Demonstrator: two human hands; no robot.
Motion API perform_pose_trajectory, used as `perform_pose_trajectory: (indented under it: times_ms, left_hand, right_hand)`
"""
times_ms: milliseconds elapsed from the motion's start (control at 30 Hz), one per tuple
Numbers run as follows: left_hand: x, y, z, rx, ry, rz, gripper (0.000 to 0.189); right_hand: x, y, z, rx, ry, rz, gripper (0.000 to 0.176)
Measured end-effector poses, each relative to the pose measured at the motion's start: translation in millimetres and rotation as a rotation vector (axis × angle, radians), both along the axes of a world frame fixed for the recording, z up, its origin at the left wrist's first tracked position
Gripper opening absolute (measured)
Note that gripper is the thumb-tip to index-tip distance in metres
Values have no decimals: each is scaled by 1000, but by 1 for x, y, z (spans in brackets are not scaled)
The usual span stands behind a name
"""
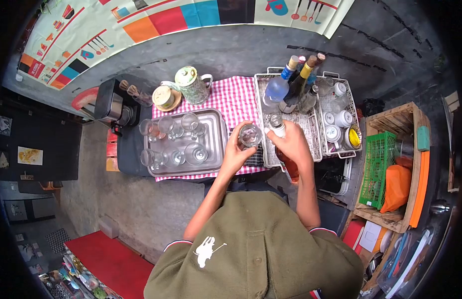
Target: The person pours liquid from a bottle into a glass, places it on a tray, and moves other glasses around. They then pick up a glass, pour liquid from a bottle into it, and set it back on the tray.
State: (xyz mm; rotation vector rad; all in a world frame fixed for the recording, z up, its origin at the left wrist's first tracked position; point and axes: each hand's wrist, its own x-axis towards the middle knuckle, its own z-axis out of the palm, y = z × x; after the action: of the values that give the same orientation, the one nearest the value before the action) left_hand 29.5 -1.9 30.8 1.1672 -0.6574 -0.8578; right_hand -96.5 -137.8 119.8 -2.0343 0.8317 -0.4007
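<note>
Two things are held over the front edge of the checked cloth (236, 99): a light, slippery, breakable glass (250, 134), pinched round its wall by the left hand (235, 157), and a seemingly heavier bottle (277, 128), clasped below the neck by the right hand (293, 144), beside the steel tray (218, 130).

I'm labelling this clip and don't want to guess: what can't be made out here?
All in the head view:
- Label of the bottle: hidden by the right hand wrapped around it.
- Whether the glass in the left hand holds any liquid: too small to tell.
- Labels of the standing bottles in the wire basket: too small and blurred.
- The person's lap and feet: hidden by their own shirt.
</note>
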Motion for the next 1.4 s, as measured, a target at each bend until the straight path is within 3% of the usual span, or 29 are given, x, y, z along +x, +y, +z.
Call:
perform_pose_trajectory:
  times_ms: [267, 733, 933, 1133, 1400]
  left_hand:
    - [-9, 8, -31, 68, -19, 3, 73]
    - [-22, 22, -30, 70, 80, -30, 73]
    - [-28, 29, -37, 67, 52, -6, 74]
    - [-35, 34, -40, 126, -140, 65, 72]
    - [-43, 38, -52, 137, -152, 90, 71]
  right_hand:
    - [-8, 25, -33, 53, 123, 43, 31]
    - [-17, 50, -57, 97, 305, 135, 29]
    - [-18, 56, -63, 50, 396, 162, 31]
    - [-22, 59, -75, 70, 402, 183, 32]
    - [-28, 61, -88, 97, 449, 190, 37]
